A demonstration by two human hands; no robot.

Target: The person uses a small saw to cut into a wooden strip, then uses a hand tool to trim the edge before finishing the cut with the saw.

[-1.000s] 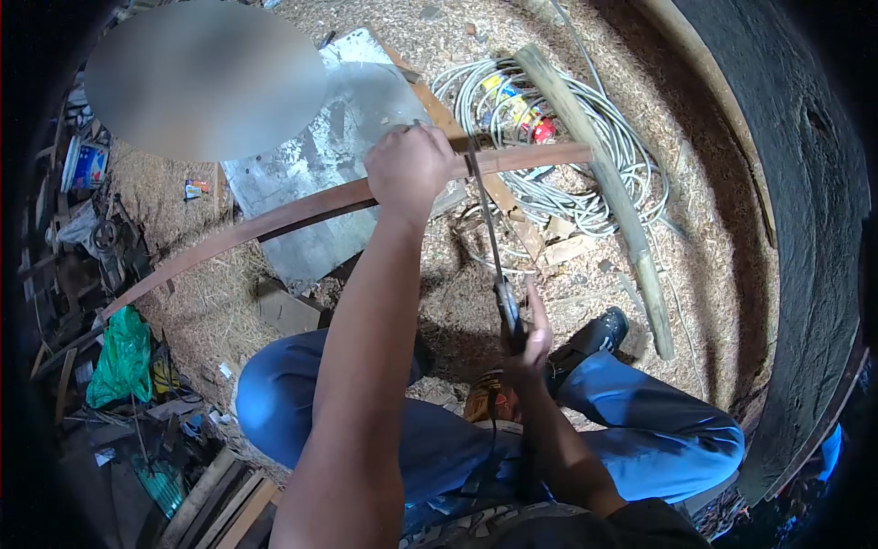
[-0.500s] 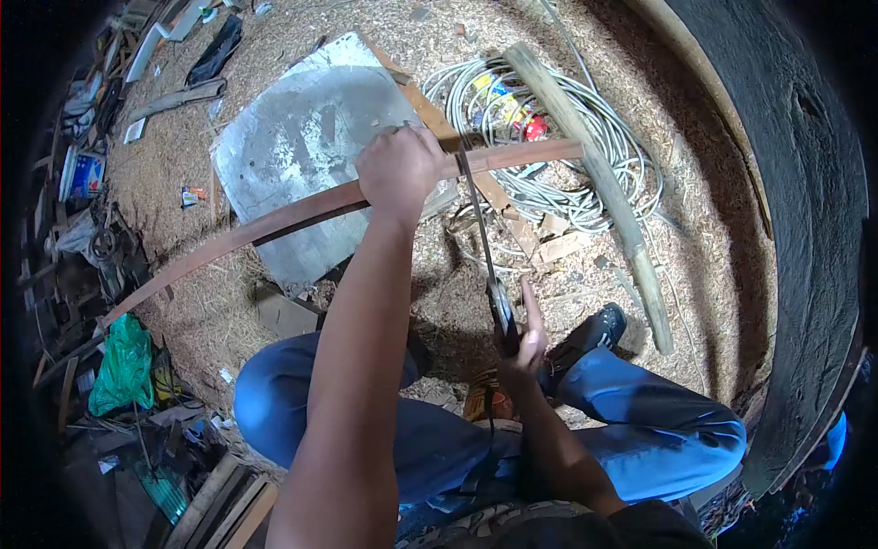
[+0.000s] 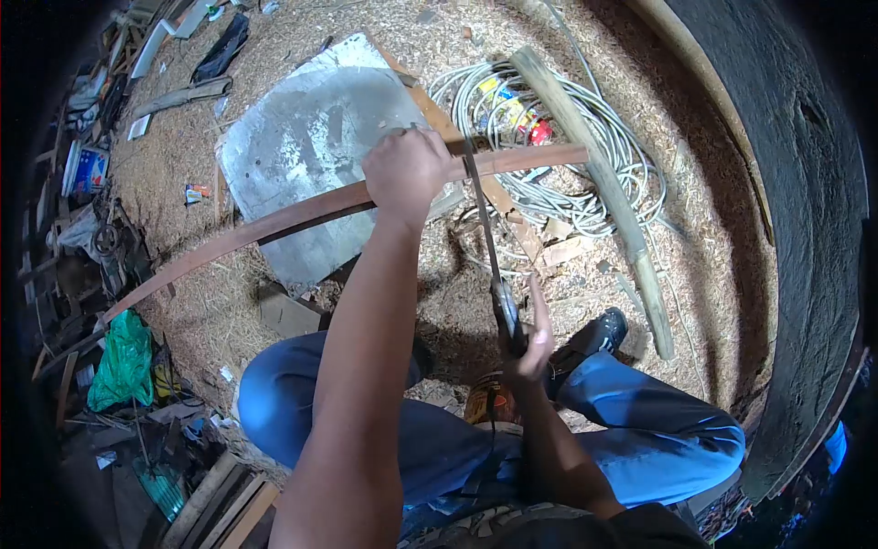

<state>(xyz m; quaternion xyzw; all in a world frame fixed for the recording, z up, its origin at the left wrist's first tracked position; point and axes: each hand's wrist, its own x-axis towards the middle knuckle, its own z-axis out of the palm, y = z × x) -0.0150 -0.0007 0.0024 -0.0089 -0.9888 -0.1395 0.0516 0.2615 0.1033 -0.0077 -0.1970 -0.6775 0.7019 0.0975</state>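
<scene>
A long, thin, curved wooden strip point(image 3: 274, 220) crosses in front of me, from the lower left to a weathered pole on the right. My left hand point(image 3: 408, 174) is closed over it from above, near the edge of a grey metal sheet. Just right of that fist, the blade of a handsaw point(image 3: 486, 220) lies across the strip, its far end at the wood. My right hand point(image 3: 530, 348) grips the saw's dark handle between my knees, the index finger stretched out along it. How deep the blade sits in the wood is not clear.
The worn grey metal sheet point(image 3: 315, 137) rests on ground covered with wood shavings. A coil of pale cable point(image 3: 599, 215) lies under the weathered pole point(image 3: 627, 229). A massive dark timber point(image 3: 796, 274) rises on the right. Scrap and a green plastic bag point(image 3: 123, 366) are at left.
The whole view has shifted slightly. Both hands keep their grips, and the saw remains across the strip at nearly the same spot.
</scene>
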